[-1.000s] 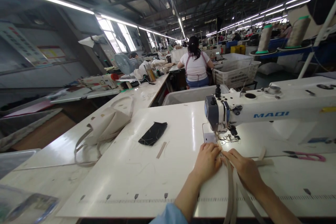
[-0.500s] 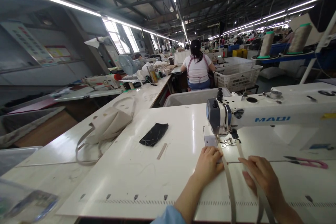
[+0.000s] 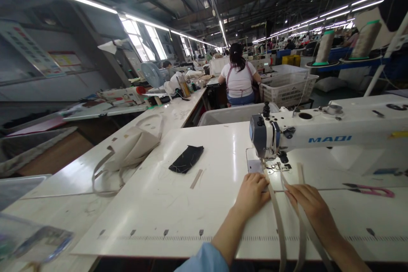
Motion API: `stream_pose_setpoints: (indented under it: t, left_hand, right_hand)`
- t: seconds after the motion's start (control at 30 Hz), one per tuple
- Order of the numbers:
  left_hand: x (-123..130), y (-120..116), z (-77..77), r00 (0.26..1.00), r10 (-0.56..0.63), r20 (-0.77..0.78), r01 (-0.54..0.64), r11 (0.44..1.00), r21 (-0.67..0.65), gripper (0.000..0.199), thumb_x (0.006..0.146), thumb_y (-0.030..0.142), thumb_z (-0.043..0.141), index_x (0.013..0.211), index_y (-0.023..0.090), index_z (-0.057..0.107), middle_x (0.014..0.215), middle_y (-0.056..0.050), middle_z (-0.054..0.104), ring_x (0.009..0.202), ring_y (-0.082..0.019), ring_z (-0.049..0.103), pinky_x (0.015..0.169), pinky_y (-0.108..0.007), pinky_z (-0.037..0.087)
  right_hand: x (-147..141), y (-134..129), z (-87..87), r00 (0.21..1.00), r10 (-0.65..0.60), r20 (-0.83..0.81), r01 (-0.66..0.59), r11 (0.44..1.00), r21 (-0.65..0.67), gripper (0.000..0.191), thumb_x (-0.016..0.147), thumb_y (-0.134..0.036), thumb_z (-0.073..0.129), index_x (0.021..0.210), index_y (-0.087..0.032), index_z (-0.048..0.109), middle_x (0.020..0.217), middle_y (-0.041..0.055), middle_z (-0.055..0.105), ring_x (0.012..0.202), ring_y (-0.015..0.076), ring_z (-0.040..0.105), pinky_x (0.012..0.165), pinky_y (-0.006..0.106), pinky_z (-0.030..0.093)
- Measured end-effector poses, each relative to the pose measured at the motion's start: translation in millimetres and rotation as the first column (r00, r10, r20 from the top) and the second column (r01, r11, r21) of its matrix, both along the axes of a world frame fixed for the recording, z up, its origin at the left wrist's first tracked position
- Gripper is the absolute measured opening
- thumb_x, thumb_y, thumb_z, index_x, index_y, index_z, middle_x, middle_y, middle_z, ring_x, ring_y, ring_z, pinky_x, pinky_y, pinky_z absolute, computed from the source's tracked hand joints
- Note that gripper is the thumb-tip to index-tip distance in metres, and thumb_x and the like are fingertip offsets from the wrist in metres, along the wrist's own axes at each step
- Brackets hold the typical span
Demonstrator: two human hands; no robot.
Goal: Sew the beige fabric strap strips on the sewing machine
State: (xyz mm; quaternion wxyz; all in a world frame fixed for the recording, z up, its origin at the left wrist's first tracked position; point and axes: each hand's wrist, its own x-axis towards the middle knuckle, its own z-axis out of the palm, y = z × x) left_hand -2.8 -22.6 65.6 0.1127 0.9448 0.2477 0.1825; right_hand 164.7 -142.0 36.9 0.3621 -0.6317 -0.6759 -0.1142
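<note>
My left hand (image 3: 253, 191) lies left of the needle area of a white sewing machine (image 3: 321, 136). Its curled fingertips grip the edge of a beige webbing strap (image 3: 277, 216), which runs from near the presser foot (image 3: 266, 162) down over the table's front edge. Pinched in my right hand (image 3: 310, 204) is another strap length, its narrow tip (image 3: 282, 177) pointing at the needle plate from the right. Behind those fingers a further strap end (image 3: 300, 172) lies upright in view. Whether these lengths are one strap is hidden below the edge.
Pink-handled thread snips (image 3: 371, 191) lie to the right. A black fabric piece (image 3: 186, 159) and a short beige strip (image 3: 196, 179) rest left of the machine. Farther left is a beige bag (image 3: 132, 148). A co-worker (image 3: 239, 76) sits ahead beside a white basket (image 3: 287, 91).
My right hand has shifted left, bringing the strap tip closer to the presser foot. Another strap end now shows behind that hand. The left hand stays almost in place.
</note>
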Motion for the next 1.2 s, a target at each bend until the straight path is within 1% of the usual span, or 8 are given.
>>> stream_pose_setpoints:
  t: [0.1, 0.17, 0.33, 0.47, 0.67, 0.87, 1.03, 1.2]
  left_hand:
    - [0, -1, 0.0, 1.000, 0.001, 0.003, -0.001, 1.000, -0.005, 0.019, 0.081, 0.027, 0.058, 0.099, 0.020, 0.059, 0.103, -0.006, 0.060, 0.100, -0.022, 0.054, 0.087, -0.036, 0.042]
    - [1, -1, -0.3, 1.000, -0.002, 0.003, 0.002, 1.000, -0.011, 0.019, 0.081, 0.027, 0.058, 0.098, 0.020, 0.058, 0.104, -0.006, 0.060, 0.100, -0.022, 0.054, 0.088, -0.036, 0.042]
    - [0, -1, -0.1, 1.000, -0.008, -0.002, 0.008, 1.000, -0.014, 0.018, 0.081, 0.026, 0.057, 0.098, 0.020, 0.058, 0.104, -0.006, 0.060, 0.100, -0.022, 0.054, 0.088, -0.036, 0.042]
    - [0, -1, 0.5, 1.000, -0.008, 0.004, 0.008, 1.000, -0.013, 0.019, 0.082, 0.027, 0.056, 0.099, 0.020, 0.058, 0.104, -0.006, 0.060, 0.100, -0.022, 0.054, 0.087, -0.036, 0.042]
    - [1, -1, -1.3, 1.000, -0.009, 0.005, 0.009, 1.000, -0.020, 0.020, 0.081, 0.027, 0.057, 0.100, 0.019, 0.058, 0.103, -0.006, 0.061, 0.100, -0.022, 0.054, 0.088, -0.036, 0.042]
    - [2, 0, -2.8, 1.000, 0.009, 0.000, -0.009, 1.000, -0.024, 0.022, 0.079, 0.025, 0.060, 0.100, 0.020, 0.057, 0.102, -0.005, 0.060, 0.101, -0.021, 0.054, 0.087, -0.035, 0.042]
    - [2, 0, -3.0, 1.000, -0.003, 0.013, 0.003, 1.000, -0.027, 0.022, 0.080, 0.028, 0.060, 0.101, 0.021, 0.057, 0.103, -0.005, 0.061, 0.102, -0.021, 0.054, 0.087, -0.035, 0.042]
    - [1, 0, -5.1, 0.999, 0.005, 0.035, -0.004, 0.999, -0.032, 0.021, 0.081, 0.030, 0.061, 0.099, 0.020, 0.058, 0.103, -0.005, 0.061, 0.100, -0.021, 0.054, 0.087, -0.035, 0.042]
  right_hand:
    - [2, 0, -8.1, 0.999, 0.045, -0.010, -0.045, 0.997, -0.056, 0.031, 0.093, -0.022, 0.040, 0.123, -0.020, 0.049, 0.099, 0.0058, 0.061, 0.093, 0.0186, 0.059, 0.080, 0.032, 0.049]
    - [1, -1, -9.7, 1.000, -0.001, -0.006, 0.001, 0.997, -0.072, 0.035, 0.094, -0.020, 0.039, 0.129, -0.023, 0.043, 0.101, 0.0039, 0.061, 0.092, 0.0164, 0.060, 0.075, 0.028, 0.049]
    - [-1, -2, -5.2, 0.991, -0.131, 0.029, 0.130, 0.991, 0.039, 0.034, 0.092, -0.024, 0.045, 0.126, -0.021, 0.045, 0.098, 0.0021, 0.065, 0.082, 0.0146, 0.063, 0.073, 0.026, 0.049]
    - [-2, -3, -3.5, 0.994, -0.069, -0.081, 0.069, 0.998, -0.002, 0.025, 0.092, -0.025, 0.043, 0.115, -0.020, 0.052, 0.098, 0.0009, 0.065, 0.080, 0.0140, 0.064, 0.070, 0.024, 0.050]
    - [4, -3, -8.2, 0.947, -0.156, -0.279, 0.138, 0.987, -0.086, 0.022, 0.090, -0.038, 0.047, 0.103, -0.024, 0.058, 0.088, -0.0008, 0.068, 0.068, 0.0152, 0.066, 0.060, 0.022, 0.050]
    - [11, -3, -8.3, 0.843, -0.221, -0.491, 0.127, 0.968, -0.217, 0.034, 0.087, -0.047, 0.047, 0.113, -0.025, 0.049, 0.089, -0.0006, 0.069, 0.079, 0.0180, 0.066, 0.067, 0.025, 0.050]
    - [5, -5, -0.5, 0.871, -0.243, -0.427, 0.140, 0.956, -0.259, 0.023, 0.088, -0.047, 0.046, 0.100, -0.030, 0.056, 0.089, -0.0049, 0.067, 0.076, 0.0147, 0.065, 0.069, 0.023, 0.047]
    - [-1, -10, 12.0, 0.945, -0.161, -0.284, 0.123, 0.981, -0.146, 0.025, 0.092, -0.031, 0.044, 0.114, -0.026, 0.055, 0.094, -0.0013, 0.063, 0.082, 0.0120, 0.062, 0.071, 0.020, 0.044]
